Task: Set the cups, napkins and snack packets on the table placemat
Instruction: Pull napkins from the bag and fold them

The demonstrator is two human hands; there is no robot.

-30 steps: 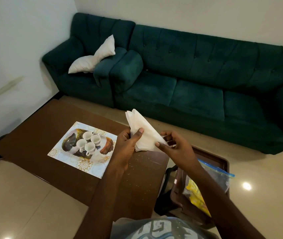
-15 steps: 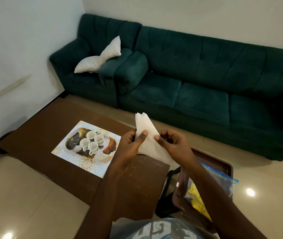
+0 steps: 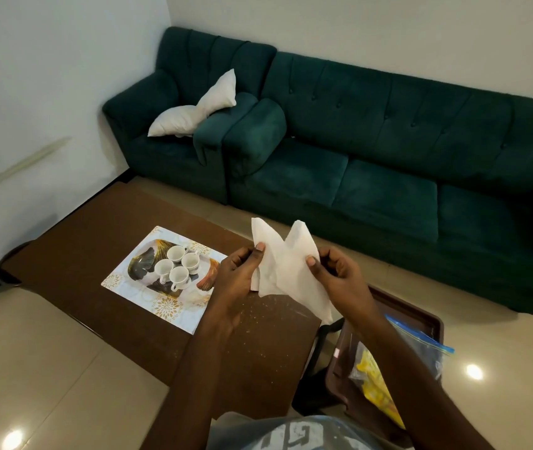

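Note:
Both hands hold white paper napkins (image 3: 286, 266) above the right part of the brown table (image 3: 80, 235). My left hand (image 3: 239, 274) pinches their left edge with the thumb on top. My right hand (image 3: 336, 276) pinches the right part, and the sheets fan apart into two points at the top. Several white cups (image 3: 177, 266) stand together on the patterned placemat (image 3: 161, 303) to the left of my hands. A clear zip bag with yellow snack packets (image 3: 375, 384) lies in a brown tray (image 3: 433, 323) at the lower right, partly hidden by my right forearm.
A dark green sofa (image 3: 388, 151) runs along the far wall, with a white pillow (image 3: 193, 108) on its left seat. The tray sits to the right of the table, over a dark stand. Light tiled floor (image 3: 31, 368) surrounds the table.
The napkins, held as one bundle a second ago, have been spread apart into two fanned points between my hands. The view has shifted a little to the left.

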